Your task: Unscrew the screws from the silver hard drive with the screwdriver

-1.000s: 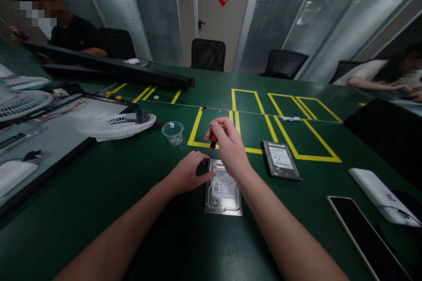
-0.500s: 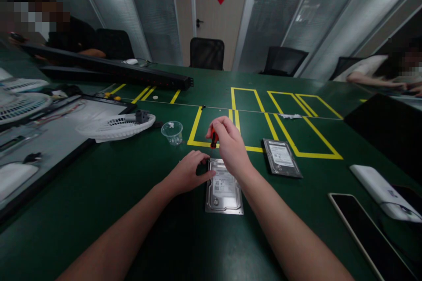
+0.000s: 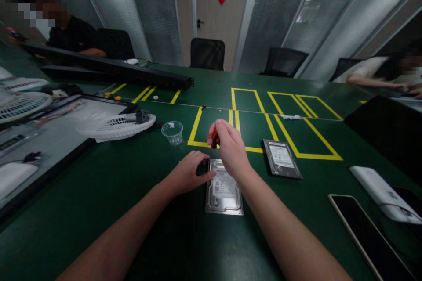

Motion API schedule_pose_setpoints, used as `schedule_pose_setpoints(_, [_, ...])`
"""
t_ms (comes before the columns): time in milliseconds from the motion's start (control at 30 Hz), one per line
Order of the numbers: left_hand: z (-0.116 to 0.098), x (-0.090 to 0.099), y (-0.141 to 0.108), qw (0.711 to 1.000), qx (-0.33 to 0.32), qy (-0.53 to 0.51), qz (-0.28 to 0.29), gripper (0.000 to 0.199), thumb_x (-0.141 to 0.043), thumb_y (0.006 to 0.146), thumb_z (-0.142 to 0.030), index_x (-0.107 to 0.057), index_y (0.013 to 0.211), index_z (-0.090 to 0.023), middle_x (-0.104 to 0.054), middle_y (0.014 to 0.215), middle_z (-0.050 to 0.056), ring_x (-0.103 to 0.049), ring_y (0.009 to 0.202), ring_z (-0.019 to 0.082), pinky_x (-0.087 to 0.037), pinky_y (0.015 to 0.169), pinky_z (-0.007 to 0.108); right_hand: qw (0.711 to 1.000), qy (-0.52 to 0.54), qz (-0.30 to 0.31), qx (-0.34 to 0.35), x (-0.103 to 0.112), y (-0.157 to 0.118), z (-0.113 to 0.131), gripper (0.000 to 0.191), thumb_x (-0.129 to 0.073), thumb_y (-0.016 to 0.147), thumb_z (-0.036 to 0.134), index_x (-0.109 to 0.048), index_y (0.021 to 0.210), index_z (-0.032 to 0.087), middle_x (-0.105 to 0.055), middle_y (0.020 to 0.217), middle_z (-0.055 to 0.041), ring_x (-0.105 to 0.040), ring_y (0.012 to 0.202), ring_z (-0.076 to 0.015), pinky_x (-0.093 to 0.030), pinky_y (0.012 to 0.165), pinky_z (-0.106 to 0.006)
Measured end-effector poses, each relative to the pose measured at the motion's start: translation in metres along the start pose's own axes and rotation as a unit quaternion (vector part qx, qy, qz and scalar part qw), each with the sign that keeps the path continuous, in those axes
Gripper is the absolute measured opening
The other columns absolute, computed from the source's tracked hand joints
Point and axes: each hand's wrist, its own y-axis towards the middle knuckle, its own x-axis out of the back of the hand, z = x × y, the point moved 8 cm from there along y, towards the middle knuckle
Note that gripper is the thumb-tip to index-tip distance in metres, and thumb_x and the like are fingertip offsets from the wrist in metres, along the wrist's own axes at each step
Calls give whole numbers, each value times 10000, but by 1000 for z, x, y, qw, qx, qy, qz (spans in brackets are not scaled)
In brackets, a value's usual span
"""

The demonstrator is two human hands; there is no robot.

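A silver hard drive (image 3: 226, 193) with a white label lies flat on the green table in front of me. My left hand (image 3: 192, 170) holds its upper left side, thumb over the label and fingertips by the far left corner. Closed around a red and black screwdriver (image 3: 215, 139), my right hand (image 3: 229, 142) is above the drive's far end. The screwdriver's shaft points down at the far left corner; whether its tip sits in a screw is too small to tell. To the right lies a second hard drive (image 3: 282, 159).
A clear plastic cup (image 3: 172, 133) stands left of my hands, beside a white fan grille (image 3: 115, 126). At right are a phone (image 3: 369, 232) and a white power bank (image 3: 384, 193). A long black power strip (image 3: 132, 70) lies at the back left. Two people sit across the table.
My right hand has shifted slightly down and to the right, and the screwdriver handle tilts a little more. The left hand and the hard drive stay where they were.
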Motion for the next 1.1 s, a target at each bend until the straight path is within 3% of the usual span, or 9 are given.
schedule_pose_setpoints(233, [-2,2,0,1000,-2,-1,-8,228,-706,878,-391,-623,979,-204,-630,957,50,-576,908,239,-478,776,367,1000,11,22,18,-8,-5,-3,395,-414,980,612,-519,861,250,-516,727,19,-468,627,-132,-386,602,-291])
schedule_pose_setpoints(400, [-3,2,0,1000,0,0,-7,235,-706,879,-402,-629,975,-201,-632,954,56,-574,902,241,-483,772,368,1000,-10,10,24,-4,-5,-4,286,-542,957,529,-458,903,261,-533,723,41,-493,656,-136,-403,647,-294])
schedule_pose_setpoints(667, [-3,2,0,1000,-2,5,-9,245,-702,882,-389,-632,1011,-194,-638,970,69,-571,912,245,-483,774,371,998,-63,9,22,-5,-4,4,279,-545,952,490,-598,857,233,-555,764,9,-500,681,-141,-392,601,-292])
schedule_pose_setpoints(933, [-2,1,0,1000,-6,3,-9,236,-702,882,-391,-629,997,-199,-633,961,57,-574,903,241,-482,765,370,1000,1,-25,-12,-2,-4,-2,232,-653,881,428,-517,870,241,-626,721,17,-567,695,-144,-425,628,-290])
schedule_pose_setpoints(1100, [-2,1,0,1000,-2,5,-4,240,-702,883,-397,-627,997,-200,-627,971,55,-576,919,242,-480,781,370,1000,-16,-22,-5,0,-4,1,212,-613,905,414,-562,835,221,-635,793,-4,-541,715,-144,-423,645,-292])
